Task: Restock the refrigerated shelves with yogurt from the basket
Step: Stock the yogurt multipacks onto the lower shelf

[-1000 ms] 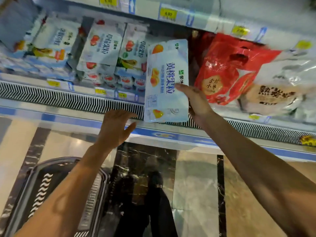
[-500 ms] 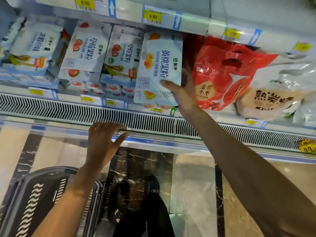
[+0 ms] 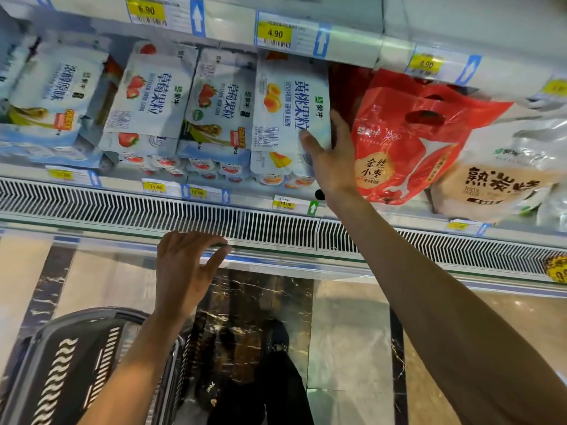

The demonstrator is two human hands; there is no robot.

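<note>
A white-and-blue peach yogurt multipack [image 3: 285,108] stands on the refrigerated shelf, on top of another peach pack [image 3: 277,168]. My right hand [image 3: 329,154] grips its right edge, thumb across the front and fingers behind. To its left stand two strawberry yogurt packs [image 3: 153,96] [image 3: 219,102]. My left hand [image 3: 184,271] rests with fingers spread on the cooler's front edge below the shelf. The dark shopping basket [image 3: 70,357] sits on the floor at lower left; its contents are hidden.
A red bag [image 3: 408,139] and a beige-printed clear bag [image 3: 497,176] crowd the shelf right of the peach pack. The upper shelf edge with price tags [image 3: 274,33] overhangs. A vent grille [image 3: 276,228] runs along the cooler front. My shoe [image 3: 276,338] stands on the marble floor.
My right hand carried the peach pack up and back from in front of the grille onto the shelf beside the strawberry packs. My left hand moved down from the pack toward the cooler's front edge.
</note>
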